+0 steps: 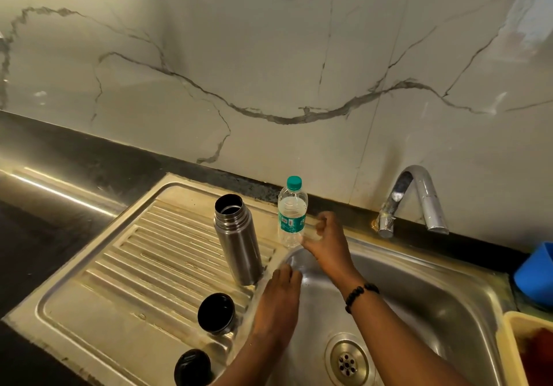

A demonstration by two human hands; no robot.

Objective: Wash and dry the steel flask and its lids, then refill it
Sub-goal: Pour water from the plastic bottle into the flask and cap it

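So the steel flask (238, 240) is standing upright on the ribbed draining board (119, 281) of the sink, mouth open, no lid on it, right next to the edge of the basin (419, 296). Its two black lids are lying on the board closer to the person: one lid (216, 313) a bit in front of the flask, and the other lid (193, 367) nearer still, down by the bottom edge of the view. They sit apart from each other and from the flask.

Behind and just to the right of the flask there's a clear plastic water bottle (292, 212) with a green cap and green label, standing at the back corner where the board meets the basin. It looks partly filled with water.

The right hand (326, 242) reaches across the basin to the lower part of that bottle, with a beaded bracelet (360, 296) on the wrist. It's touching or about touching the bottle, fingers partly curled, but whether it really has a grip on it can't be told, it's a bit blurry there.

The left hand (279, 302) lies flat, fingers straight and relaxed, holding nothing, on the ridge between the draining board and the basin, just beside the base of the flask.

The tap (416, 200) stands at the back of the sink with no water visibly running. At the far right there's a blue cup (535, 275) and a yellow tub (526, 352) with something reddish in it.
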